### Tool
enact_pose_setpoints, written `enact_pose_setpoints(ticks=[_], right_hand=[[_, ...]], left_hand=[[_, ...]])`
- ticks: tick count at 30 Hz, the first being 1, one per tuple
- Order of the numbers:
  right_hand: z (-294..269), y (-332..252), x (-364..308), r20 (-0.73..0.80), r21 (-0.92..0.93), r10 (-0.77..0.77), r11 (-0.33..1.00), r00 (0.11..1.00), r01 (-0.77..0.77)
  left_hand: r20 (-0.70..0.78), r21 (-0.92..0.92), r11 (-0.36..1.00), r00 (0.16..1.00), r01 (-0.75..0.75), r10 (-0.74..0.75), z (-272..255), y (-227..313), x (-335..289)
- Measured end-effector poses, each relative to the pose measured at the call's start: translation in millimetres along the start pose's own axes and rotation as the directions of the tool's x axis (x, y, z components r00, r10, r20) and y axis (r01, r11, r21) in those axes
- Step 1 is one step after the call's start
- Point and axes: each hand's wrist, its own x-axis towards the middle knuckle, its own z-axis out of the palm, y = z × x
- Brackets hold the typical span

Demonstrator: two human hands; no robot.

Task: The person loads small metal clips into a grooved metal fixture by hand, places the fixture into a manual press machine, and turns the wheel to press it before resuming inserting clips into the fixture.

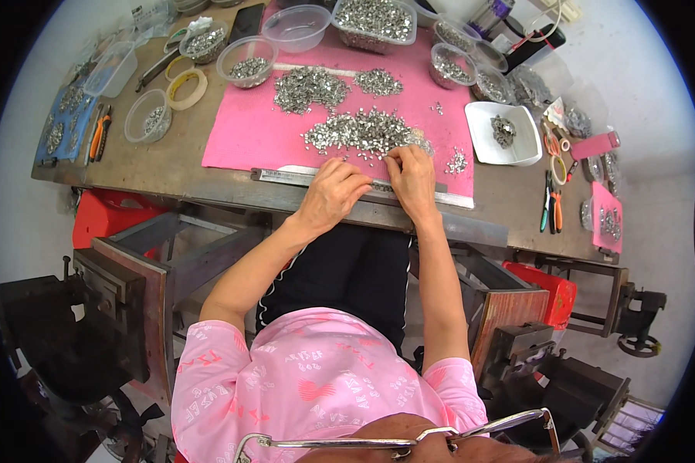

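Observation:
My left hand (332, 194) bends over a long, narrow metal bar (282, 177) lying along the table's front edge. Its fingers are drawn together, and what they hold, if anything, is too small to see. Close by on the right, my right hand (415, 181) is closed in a pinch over the same bar; anything inside the pinch is hidden. Just beyond both hands spreads a heap of small silvery metal pieces (359, 131) on a pink mat (243, 143). A smaller scatter of pieces (457, 161) lies right of my right hand.
Two more heaps (310, 89) lie farther back. Clear plastic tubs (298, 29) line the far side. A white square dish (504, 143) and pliers (555, 208) are on the right; tape rolls (187, 91) and orange-handled pliers (99, 137) are on the left. Open drawers (185, 247) stick out below.

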Motion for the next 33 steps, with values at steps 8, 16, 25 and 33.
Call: enact_pose_setpoints(ticks=[8, 16, 25, 33], right_hand=[[-19, 0, -2, 0.127, 0.175, 0.072, 0.98, 0.989, -0.094], [-13, -3, -4, 0.077, 0.116, 0.035, 0.992, 0.996, -0.044], [-33, -18, -19, 0.086, 0.244, 0.06, 0.966, 0.994, -0.079], [-29, -23, -36, -0.033, 0.223, -0.017, 0.974, 0.999, 0.024]], left_hand=[[0.006, -0.002, 1.0, 1.0, -0.013, 0.013, -4, 1, 1], [0.119, -0.051, 0.996, 0.991, 0.074, -0.067, -16, 7, 9], [0.08, -0.081, 0.992, 0.993, 0.092, -0.086, -12, 1, 7], [-0.035, 0.112, 0.993, 0.999, 0.037, -0.034, 4, 12, 6]])
